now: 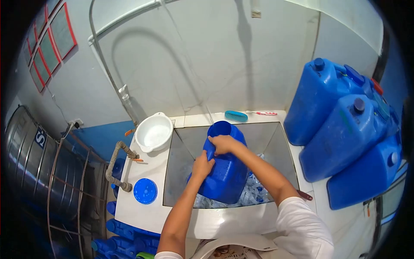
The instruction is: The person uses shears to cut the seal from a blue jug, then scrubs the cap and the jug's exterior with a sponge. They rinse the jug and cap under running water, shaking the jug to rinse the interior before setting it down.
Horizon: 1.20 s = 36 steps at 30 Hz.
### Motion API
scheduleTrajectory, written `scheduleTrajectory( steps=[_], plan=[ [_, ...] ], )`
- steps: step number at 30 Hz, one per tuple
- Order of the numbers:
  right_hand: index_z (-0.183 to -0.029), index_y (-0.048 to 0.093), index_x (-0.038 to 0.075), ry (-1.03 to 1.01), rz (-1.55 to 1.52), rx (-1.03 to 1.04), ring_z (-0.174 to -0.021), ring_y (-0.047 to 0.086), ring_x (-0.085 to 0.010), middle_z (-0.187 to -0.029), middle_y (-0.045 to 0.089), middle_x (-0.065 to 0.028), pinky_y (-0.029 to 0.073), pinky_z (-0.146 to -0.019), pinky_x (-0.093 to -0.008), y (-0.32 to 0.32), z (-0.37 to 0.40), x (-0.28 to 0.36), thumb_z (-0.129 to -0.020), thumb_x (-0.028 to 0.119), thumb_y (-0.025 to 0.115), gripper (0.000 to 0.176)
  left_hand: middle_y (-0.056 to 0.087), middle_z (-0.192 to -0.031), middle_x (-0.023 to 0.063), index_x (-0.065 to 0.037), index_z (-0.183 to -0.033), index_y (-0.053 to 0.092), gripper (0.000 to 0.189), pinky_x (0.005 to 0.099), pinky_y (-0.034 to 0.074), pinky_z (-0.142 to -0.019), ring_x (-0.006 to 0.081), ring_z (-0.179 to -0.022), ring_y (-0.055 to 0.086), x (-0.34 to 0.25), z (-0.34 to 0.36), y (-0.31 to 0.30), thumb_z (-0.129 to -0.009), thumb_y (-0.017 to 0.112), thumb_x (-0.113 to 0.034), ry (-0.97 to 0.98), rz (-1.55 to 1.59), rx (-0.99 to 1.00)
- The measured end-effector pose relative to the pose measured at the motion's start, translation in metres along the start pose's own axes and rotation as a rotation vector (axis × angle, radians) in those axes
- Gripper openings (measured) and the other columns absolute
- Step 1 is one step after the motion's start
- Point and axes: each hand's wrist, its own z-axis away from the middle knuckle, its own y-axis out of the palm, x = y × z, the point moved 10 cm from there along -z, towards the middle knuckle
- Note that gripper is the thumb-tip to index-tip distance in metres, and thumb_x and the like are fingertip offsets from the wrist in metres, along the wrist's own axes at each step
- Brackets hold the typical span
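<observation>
We start with the stacked jerrycans on the right. They lean on one another at the edge of the white tabletop, just beside our right elbow. We judge that a wide swing of that arm could knock them and set the pile sliding.

The steel-lined basin set into the tabletop comes next. Its bottom is littered with clear plastic pieces and looks wet, so anything set down there stands on unsure footing.

The blue jerrycan stands tilted inside that basin, its open mouth up and toward the back wall. Our right hand is closed over the rim of the mouth. Our left hand is curled against the side by the handle. Both grips are on smooth plastic that is probably wet. If one slips, the can could drop onto the litter, or tip and splash whatever it holds. We cannot tell how full it is.

The white bowl sits on the back corner by the pipe, and a nudge could send it over the side. The loose blue lid lies near the left edge and could slide off just as easily.
</observation>
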Motion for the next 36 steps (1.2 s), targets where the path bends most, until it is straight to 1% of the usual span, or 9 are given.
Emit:
scheduleTrajectory(
  steps=[1,3,4,5,9,17,22,31,36],
  plan=[
    [-0.107,0.062,0.001,-0.102,-0.146,0.248,-0.075,0.066,-0.0267,-0.087,0.067,-0.0147,0.053,-0.065,-0.0383,0.01,-0.015,0.001,-0.066,0.022,0.069,0.047,0.062,-0.093,0.0294,0.004,-0.113,0.05,0.049,0.0504,0.047,-0.079,0.0444,-0.089,0.06,0.006,0.001,-0.003,-0.076,0.065,-0.025,-0.01,0.022,-0.064],
    [-0.085,0.069,0.003,0.238,-0.68,0.257,-0.072,0.066,-0.0208,-0.082,0.069,-0.0113,0.053,-0.066,-0.0332,0.013,-0.061,-0.055,-0.068,0.02,0.069,0.024,0.062,-0.094,0.03,0.004,-0.115,0.05,0.05,0.0499,0.047,-0.08,0.0444,-0.09,0.06,0.017,0.001,-0.005,-0.076,0.065,-0.025,-0.072,0.022,-0.082],
    [-0.073,0.068,-0.002,0.092,-0.694,0.023,-0.053,0.062,-0.0179,-0.063,0.066,-0.0108,0.05,-0.05,-0.0348,0.007,-0.086,-0.077,-0.076,0.018,0.061,0.021,0.061,-0.095,0.0305,0.005,-0.116,0.05,0.052,0.0495,0.047,-0.081,0.0444,-0.091,0.06,0.023,-0.001,-0.007,-0.077,0.065,-0.026,-0.115,0.02,-0.095],
    [-0.07,0.067,-0.002,-0.139,-0.071,0.122,-0.054,0.063,-0.0189,-0.067,0.067,-0.0091,0.052,-0.052,-0.0345,0.025,-0.116,-0.085,-0.075,0.01,0.06,0.016,0.061,-0.095,0.0305,0.005,-0.116,0.05,0.052,0.0495,0.047,-0.081,0.0444,-0.091,0.06,0.027,-0.002,-0.007,-0.077,0.065,-0.026,-0.124,0.022,-0.102],
    [-0.071,0.064,-0.007,0.573,-0.989,0.321,-0.063,0.067,-0.0247,-0.078,0.067,-0.0179,0.057,-0.057,-0.0347,0.009,-0.076,-0.086,-0.074,-0.007,0.048,0.016,0.062,-0.096,0.0306,0.006,-0.113,0.053,0.05,0.0492,0.047,-0.081,0.0442,-0.092,0.06,0.045,-0.001,-0.015,-0.081,0.061,-0.032,-0.171,0.042,-0.156],
    [-0.085,0.061,-0.009,0.628,-1.191,0.415,-0.07,0.067,-0.0282,-0.079,0.064,-0.0215,0.059,-0.064,-0.0337,0.005,-0.084,-0.076,-0.079,-0.006,0.044,0.018,0.063,-0.099,0.0245,0.004,-0.11,0.056,0.05,0.0477,0.047,-0.079,0.0415,-0.093,0.06,0.026,-0.049,-0.018,-0.085,0.058,-0.04,0.049,-0.082,0.079],
    [-0.083,0.062,-0.008,0.627,-1.219,0.322,-0.07,0.068,-0.0283,-0.077,0.065,-0.0194,0.058,-0.059,-0.0311,-0.018,-0.086,-0.067,-0.076,-0.007,0.048,0.016,0.058,-0.105,0.0203,-0.002,-0.11,0.056,0.038,0.0448,0.041,-0.086,0.0351,-0.103,0.052,-0.012,-0.083,0.004,-0.089,0.053,-0.034,0.498,-0.247,-0.35],
    [-0.084,0.065,-0.003,0.371,-0.993,0.137,-0.079,0.067,-0.0251,-0.082,0.067,-0.0156,0.054,-0.07,-0.0345,-0.038,-0.089,-0.063,-0.078,0.009,0.055,0.017,0.062,-0.083,0.0267,0.001,-0.095,0.057,0.046,0.0515,0.045,-0.076,0.0452,-0.082,0.059,-0.01,-0.064,-0.003,-0.096,0.038,-0.041,0.242,-0.195,0.078],
    [-0.13,0.044,0.0,-0.148,0.005,0.303,-0.108,0.054,-0.0355,-0.116,0.055,-0.0213,0.043,-0.089,-0.043,0.017,-0.019,0.018,-0.064,0.032,0.067,0.077,0.061,-0.091,0.0293,0.002,-0.091,0.058,0.046,0.0517,0.045,-0.078,0.0462,-0.084,0.058,0.032,-0.033,0.011,-0.097,0.034,-0.037,-0.104,-0.024,-0.008]
  ],
)
